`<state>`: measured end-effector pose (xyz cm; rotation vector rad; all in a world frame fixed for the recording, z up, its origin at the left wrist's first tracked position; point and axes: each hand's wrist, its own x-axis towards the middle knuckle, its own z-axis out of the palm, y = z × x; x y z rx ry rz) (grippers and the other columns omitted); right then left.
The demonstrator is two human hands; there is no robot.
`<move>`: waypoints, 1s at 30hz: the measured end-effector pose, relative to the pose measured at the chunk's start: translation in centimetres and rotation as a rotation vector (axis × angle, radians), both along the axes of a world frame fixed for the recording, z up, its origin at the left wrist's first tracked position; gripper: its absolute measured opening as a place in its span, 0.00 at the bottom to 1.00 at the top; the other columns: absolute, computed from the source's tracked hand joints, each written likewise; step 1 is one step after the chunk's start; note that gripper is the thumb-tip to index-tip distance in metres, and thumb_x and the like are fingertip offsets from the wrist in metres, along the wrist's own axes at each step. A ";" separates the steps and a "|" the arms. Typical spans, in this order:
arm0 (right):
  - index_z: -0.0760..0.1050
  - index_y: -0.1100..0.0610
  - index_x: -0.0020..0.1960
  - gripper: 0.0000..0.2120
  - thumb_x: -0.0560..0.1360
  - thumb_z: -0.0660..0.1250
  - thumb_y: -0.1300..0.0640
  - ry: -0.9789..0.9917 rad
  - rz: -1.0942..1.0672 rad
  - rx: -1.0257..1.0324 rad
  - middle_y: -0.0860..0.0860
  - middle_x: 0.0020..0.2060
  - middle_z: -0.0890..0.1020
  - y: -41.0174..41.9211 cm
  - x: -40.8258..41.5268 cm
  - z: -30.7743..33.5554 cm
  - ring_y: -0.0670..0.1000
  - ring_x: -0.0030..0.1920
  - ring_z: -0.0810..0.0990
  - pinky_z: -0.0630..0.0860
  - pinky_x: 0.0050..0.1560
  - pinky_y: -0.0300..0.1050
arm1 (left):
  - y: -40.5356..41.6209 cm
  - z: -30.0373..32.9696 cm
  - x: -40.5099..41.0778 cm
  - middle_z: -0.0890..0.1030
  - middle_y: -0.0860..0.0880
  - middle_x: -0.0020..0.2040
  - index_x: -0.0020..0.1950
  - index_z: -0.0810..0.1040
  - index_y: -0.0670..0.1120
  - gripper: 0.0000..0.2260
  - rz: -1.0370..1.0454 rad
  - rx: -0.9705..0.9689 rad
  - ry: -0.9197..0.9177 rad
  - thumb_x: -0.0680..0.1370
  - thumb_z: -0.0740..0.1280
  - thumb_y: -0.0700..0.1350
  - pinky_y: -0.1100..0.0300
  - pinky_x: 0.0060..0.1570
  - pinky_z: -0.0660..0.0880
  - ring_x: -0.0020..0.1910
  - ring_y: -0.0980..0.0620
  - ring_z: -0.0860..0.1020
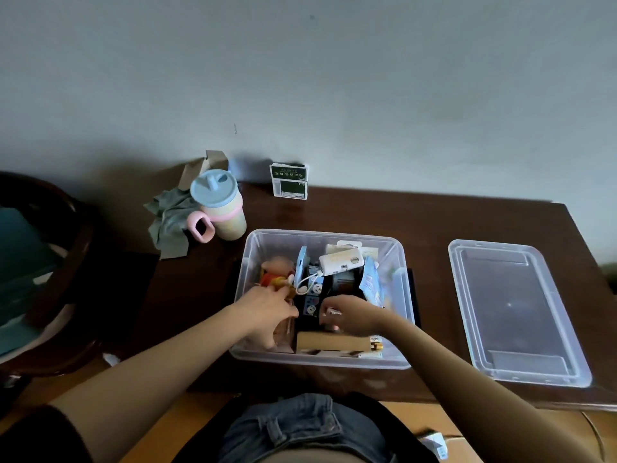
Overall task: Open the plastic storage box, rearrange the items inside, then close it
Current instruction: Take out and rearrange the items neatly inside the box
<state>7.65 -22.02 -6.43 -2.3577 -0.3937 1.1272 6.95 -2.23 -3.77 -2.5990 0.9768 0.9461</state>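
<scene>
The clear plastic storage box [404, 259] stands open on the dark wooden table, and its lid [514, 309] lies flat to its right. Both hands are inside the box. My left hand [267, 312] reaches into the left part near a small orange doll [275, 272]; its fingertips are hidden, so I cannot see what it holds. My right hand [350, 315], fingers curled, pinches a small pale item above a tan box [330, 340]. A white power bank [340, 260] with a cord, blue packets [372, 284] and dark boxes fill the rest.
At the back left of the table [367, 212] stand a lidded cup with a pink handle [218, 205], a crumpled grey cloth [170, 222] and a small green-and-white carton [288, 180]. A dark wooden chair [50, 262] is at the far left.
</scene>
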 end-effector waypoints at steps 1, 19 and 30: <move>0.75 0.56 0.55 0.09 0.80 0.57 0.58 0.024 0.035 0.008 0.53 0.52 0.79 0.4 0.0 0.1 0.50 0.47 0.75 0.70 0.46 0.43 | 0.0 0.0 0.0 0.66 0.44 0.67 0.71 0.65 0.55 0.30 0.006 0.003 0.005 0.70 0.70 0.57 0.46 0.58 0.72 0.62 0.42 0.70; 0.64 0.60 0.72 0.20 0.81 0.49 0.62 0.270 0.387 -0.461 0.61 0.63 0.74 5.9 1.2 -1.5 0.62 0.55 0.79 0.76 0.42 0.49 | -0.5 1.4 0.8 0.66 0.45 0.66 0.64 0.72 0.53 0.25 -0.011 0.028 -0.002 0.69 0.72 0.56 0.53 0.50 0.72 0.58 0.45 0.71; 0.69 0.58 0.67 0.17 0.80 0.54 0.62 0.205 0.241 -0.141 0.52 0.49 0.77 2.0 1.3 1.1 0.47 0.41 0.73 0.70 0.37 0.31 | 1.1 -0.3 0.9 0.78 0.46 0.57 0.74 0.60 0.55 0.30 0.268 -0.215 0.286 0.73 0.66 0.45 0.54 0.45 0.74 0.49 0.48 0.76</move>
